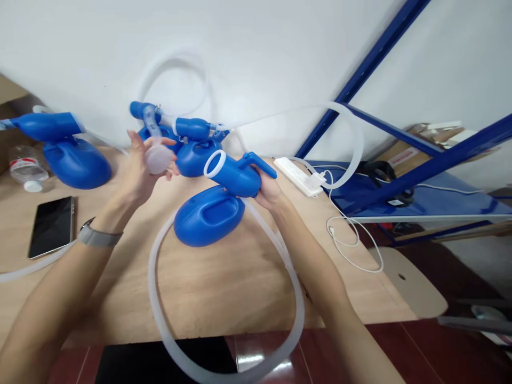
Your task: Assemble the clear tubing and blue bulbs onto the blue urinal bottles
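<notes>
My right hand (269, 186) is closed around the neck end of a blue urinal bottle (210, 216), which is tilted above the table. The bottle's open mouth, with a white ring (215, 164), faces left, and a blue cap (256, 162) on an arm sticks out at its top. A long translucent hose (298, 298) loops down from it past the table's front edge. My left hand (140, 165) grips a clear, soft-looking funnel piece (158, 159) with a round flat end and a narrow stem pointing up. Some of its fingers are hidden behind that piece.
More blue urinal bottles (78, 162) with hoses stand along the wall. At left are a clear plastic bottle (28, 169) and a phone (52, 226). To the right lie a power strip (298, 177) and white cable, beside a blue metal shelf (424, 200).
</notes>
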A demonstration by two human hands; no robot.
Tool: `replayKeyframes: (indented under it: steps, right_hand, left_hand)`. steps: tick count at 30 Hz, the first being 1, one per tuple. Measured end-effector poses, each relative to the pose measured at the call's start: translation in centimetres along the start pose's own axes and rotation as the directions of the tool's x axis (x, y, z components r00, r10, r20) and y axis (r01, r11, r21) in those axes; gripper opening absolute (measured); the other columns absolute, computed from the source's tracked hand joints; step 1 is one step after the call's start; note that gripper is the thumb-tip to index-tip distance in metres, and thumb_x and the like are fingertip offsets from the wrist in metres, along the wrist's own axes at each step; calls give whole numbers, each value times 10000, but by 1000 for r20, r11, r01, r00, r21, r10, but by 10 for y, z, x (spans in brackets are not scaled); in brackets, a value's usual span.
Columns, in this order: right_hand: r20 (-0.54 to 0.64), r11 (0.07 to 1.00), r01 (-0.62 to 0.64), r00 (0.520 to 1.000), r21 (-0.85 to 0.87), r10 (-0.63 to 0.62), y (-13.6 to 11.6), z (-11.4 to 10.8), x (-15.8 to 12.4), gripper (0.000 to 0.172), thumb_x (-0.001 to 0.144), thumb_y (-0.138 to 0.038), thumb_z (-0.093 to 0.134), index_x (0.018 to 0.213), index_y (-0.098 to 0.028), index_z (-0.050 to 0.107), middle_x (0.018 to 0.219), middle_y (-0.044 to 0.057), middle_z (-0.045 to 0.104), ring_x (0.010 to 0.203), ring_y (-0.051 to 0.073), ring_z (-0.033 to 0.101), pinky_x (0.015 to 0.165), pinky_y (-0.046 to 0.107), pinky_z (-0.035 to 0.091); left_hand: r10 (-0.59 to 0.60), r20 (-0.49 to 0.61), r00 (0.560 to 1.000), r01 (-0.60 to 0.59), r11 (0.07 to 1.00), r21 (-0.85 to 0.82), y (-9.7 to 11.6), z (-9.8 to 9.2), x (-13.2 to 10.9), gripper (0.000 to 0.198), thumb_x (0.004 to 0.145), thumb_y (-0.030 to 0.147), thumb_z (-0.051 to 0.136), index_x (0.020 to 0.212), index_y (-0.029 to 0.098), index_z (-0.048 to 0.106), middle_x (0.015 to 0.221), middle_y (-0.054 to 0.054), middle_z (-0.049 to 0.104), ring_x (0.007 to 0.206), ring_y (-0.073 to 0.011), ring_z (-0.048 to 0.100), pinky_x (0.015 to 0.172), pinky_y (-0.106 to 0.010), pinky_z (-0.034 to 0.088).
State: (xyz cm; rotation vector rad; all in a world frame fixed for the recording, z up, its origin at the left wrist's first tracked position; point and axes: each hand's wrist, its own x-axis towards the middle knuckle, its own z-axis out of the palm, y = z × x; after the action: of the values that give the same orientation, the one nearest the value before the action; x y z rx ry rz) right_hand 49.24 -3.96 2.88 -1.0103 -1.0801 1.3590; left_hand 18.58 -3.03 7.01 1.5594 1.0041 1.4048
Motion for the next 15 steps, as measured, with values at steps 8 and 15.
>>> replayKeyframes:
  steps: [8, 15]
  right_hand:
    - [139, 971, 188, 976, -145, -168, -6, 21, -23, 515, 881, -763, 762, 1061, -282, 802, 1292, 44, 855, 1341, 318, 761, 1241, 518, 592]
    - [117, 918, 230, 972, -323, -202, 1, 43, -30, 714, 1003, -911, 450, 1073, -299, 812, 1197, 43, 858, 1278, 330, 765, 1175, 542, 618]
  left_hand:
    - [379, -89, 921, -363, 920, 149, 32, 65, -6, 578, 1082, 719, 628, 815, 223, 758, 689, -17, 659, 749, -184, 677, 701, -319, 523]
    - [109, 102, 989, -100, 991, -94, 14, 70, -6, 659, 1103, 763, 538, 858, 190, 750, 770, -55, 754, 733, -189, 742, 696, -300, 599]
